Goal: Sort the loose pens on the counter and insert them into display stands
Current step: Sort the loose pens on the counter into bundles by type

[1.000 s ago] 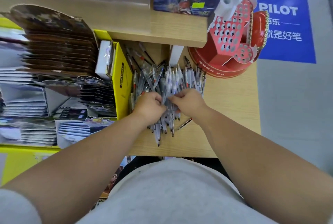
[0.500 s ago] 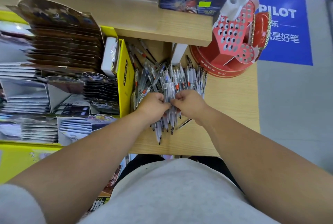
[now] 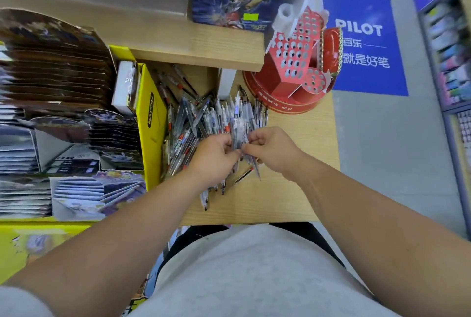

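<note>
A heap of loose clear-barrelled pens (image 3: 201, 123) lies on the wooden counter (image 3: 300, 163), some with red or blue parts. My left hand (image 3: 216, 158) and my right hand (image 3: 272, 149) meet over the heap's near side. Both pinch a small bundle of pens (image 3: 238, 125) that stands up between them, tips pointing down. The red display stand (image 3: 295, 62) with rows of round holes rises at the counter's far right; its holes look empty.
A yellow cardboard box (image 3: 150, 118) borders the heap on the left, with stacked card packs (image 3: 51, 82) beyond it. A wooden shelf (image 3: 198, 49) overhangs the far side. A single dark pen (image 3: 243, 175) lies apart near my right wrist.
Both hands have lifted slightly from the heap, raising a few pens more upright between the fingertips. The view has tilted a little.
</note>
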